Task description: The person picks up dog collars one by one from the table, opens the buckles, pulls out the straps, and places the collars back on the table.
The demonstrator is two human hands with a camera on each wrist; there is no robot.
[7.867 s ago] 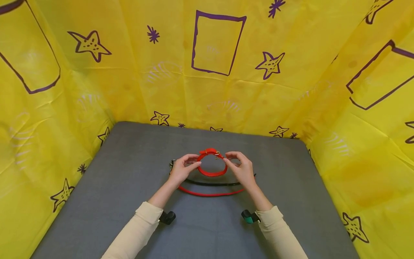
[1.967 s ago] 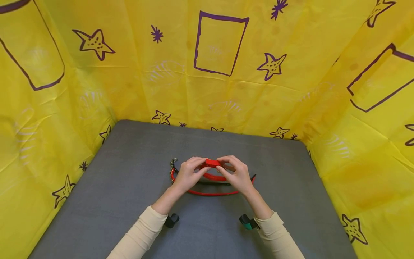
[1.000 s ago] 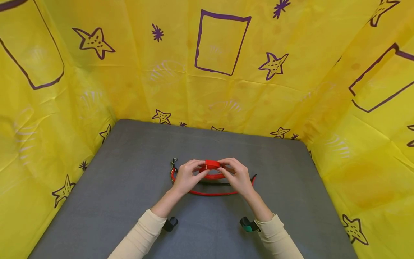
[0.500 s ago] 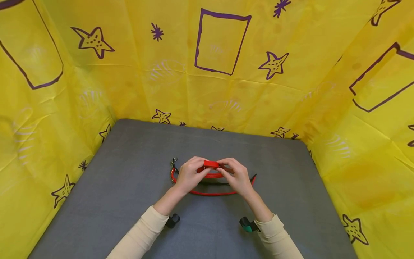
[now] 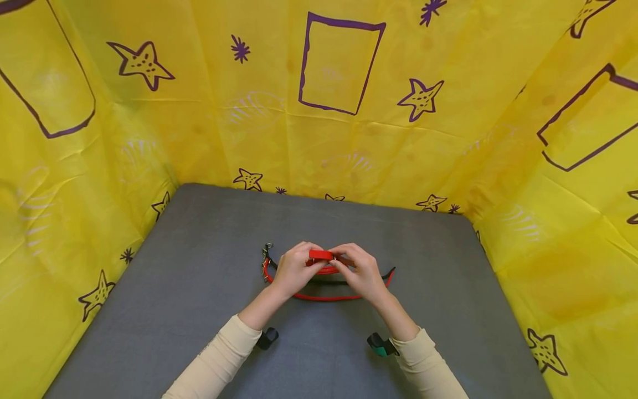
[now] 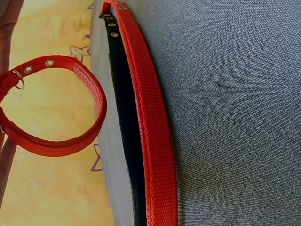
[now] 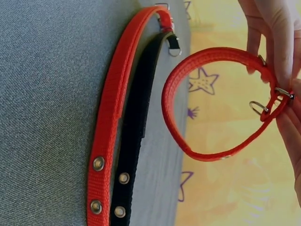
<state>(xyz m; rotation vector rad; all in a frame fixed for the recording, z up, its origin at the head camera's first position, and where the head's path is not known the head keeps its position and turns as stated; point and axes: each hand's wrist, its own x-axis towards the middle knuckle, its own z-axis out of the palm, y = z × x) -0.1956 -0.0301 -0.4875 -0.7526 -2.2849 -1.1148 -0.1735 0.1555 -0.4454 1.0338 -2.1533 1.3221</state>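
Observation:
Above the table, both hands hold a red dog collar curled into a closed loop. My left hand pinches the strap on the left side of its top. On the other side, the thumb and fingers of my right hand pinch it beside the buckle. In the right wrist view the strap runs through the metal buckle, with a D-ring hanging inside the loop. Metal eyelets show along the collar's band in the left wrist view. Fingers partly cover the buckle.
Below the hands, a second red collar and a black collar lie stretched out side by side on the grey table. Their buckles are at the left. Yellow patterned cloth walls the table at the back and sides.
Earlier the hands held the collar by its sides, farther apart; they have since closed in around the buckle. Over the last second the strap at the top has shifted slightly left.

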